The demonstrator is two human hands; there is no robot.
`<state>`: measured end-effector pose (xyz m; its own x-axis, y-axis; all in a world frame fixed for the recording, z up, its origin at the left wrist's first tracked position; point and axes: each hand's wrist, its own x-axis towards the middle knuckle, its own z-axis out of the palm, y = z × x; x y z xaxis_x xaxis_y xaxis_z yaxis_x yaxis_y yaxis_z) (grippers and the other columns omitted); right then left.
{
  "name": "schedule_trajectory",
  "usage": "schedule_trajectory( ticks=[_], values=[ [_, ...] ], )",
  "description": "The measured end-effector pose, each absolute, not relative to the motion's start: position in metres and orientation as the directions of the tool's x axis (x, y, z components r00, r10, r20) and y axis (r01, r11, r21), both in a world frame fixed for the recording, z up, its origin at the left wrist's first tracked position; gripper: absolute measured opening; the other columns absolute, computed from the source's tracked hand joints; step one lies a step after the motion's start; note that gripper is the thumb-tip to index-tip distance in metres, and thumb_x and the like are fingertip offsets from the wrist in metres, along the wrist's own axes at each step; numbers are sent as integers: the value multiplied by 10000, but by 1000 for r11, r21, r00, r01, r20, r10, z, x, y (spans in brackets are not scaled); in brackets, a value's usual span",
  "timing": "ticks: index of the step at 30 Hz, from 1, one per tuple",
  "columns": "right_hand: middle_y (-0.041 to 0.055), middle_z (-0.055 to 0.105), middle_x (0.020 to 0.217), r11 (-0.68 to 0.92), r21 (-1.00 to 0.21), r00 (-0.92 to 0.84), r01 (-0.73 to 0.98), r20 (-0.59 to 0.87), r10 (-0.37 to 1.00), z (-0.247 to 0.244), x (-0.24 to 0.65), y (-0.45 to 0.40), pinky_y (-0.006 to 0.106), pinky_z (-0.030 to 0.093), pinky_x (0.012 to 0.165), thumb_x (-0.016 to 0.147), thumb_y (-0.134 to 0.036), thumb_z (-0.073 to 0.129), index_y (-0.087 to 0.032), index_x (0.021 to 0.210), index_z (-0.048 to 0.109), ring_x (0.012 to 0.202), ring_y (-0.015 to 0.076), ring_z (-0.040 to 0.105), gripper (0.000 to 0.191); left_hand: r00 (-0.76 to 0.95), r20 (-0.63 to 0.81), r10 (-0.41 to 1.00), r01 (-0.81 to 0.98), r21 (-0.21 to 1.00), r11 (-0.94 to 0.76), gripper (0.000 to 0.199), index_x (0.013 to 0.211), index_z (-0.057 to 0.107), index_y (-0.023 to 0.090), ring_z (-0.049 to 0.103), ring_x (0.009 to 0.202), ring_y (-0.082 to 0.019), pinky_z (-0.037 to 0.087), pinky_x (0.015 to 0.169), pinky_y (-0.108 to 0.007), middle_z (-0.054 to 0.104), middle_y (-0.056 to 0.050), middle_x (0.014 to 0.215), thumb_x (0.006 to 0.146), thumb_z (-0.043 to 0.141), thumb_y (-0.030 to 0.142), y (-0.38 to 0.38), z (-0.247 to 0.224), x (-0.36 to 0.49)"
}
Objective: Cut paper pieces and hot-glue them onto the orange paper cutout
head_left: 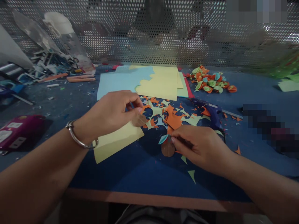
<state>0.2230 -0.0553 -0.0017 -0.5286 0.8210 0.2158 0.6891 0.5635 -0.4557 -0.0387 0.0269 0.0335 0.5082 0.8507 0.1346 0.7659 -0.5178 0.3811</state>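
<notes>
My right hand [203,144] pinches a small folded paper piece [163,139], blue with a red inner side. Right below its fingertips is a round brown disc [168,150]. Thumb and forefinger of my left hand [116,107] are closed together; what is between them, if anything, I cannot make out. Just under that thumb shows another brown disc [139,120], close to a pale yellow sheet [119,141]. Between and beyond my hands lie cut-out paper scraps, among them an orange scrap [173,116].
Blue and yellow sheets [161,84] lie stacked at the back. Beside them sits a pile of folded paper pieces [211,81]. A dark blue glue gun [213,113] rests right of the scraps. A bottle [72,43], orange sticks [80,77] and a magenta case [20,132] stand left.
</notes>
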Motion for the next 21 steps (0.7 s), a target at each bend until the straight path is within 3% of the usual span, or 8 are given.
schedule_trajectory(
  ticks=[3,5,12,17,21],
  values=[
    [37,696,775,570,-440,-548,694,189,815,-4,222,-54,261,418,624,979,-215,477,-158,920,703,672,140,627,240,557,-67,828,818,219,-533,298,969,691,232,632,785,-217,374,623,-300,715,-59,957,876,612,504,30,35,-50],
    [30,690,759,573,-433,-549,696,195,813,-5,222,-54,257,405,609,980,-224,486,-166,896,695,644,133,604,232,553,-137,822,830,175,-529,363,996,669,243,624,748,-223,341,584,-295,713,-56,935,827,648,563,29,33,-53],
    [5,695,762,523,-467,-496,713,193,847,0,226,-53,242,373,556,983,-248,525,-188,893,691,566,103,540,199,485,-146,862,872,151,-465,602,1044,624,229,638,692,-244,331,531,-294,721,-89,903,722,670,735,34,22,-60],
    [10,632,666,432,-386,-387,815,192,902,5,238,-48,274,347,535,988,-343,513,-184,848,686,542,130,518,273,499,-157,852,865,150,-479,481,966,621,231,599,610,-217,308,503,-290,702,-68,808,762,671,664,31,24,-56],
    [26,658,710,366,-280,-365,888,57,929,6,247,-40,278,350,544,943,-350,545,-194,820,657,589,159,566,228,537,-194,821,842,188,-506,353,800,576,240,568,582,-206,304,499,-300,662,-47,721,778,688,574,25,30,-48]
  ],
)
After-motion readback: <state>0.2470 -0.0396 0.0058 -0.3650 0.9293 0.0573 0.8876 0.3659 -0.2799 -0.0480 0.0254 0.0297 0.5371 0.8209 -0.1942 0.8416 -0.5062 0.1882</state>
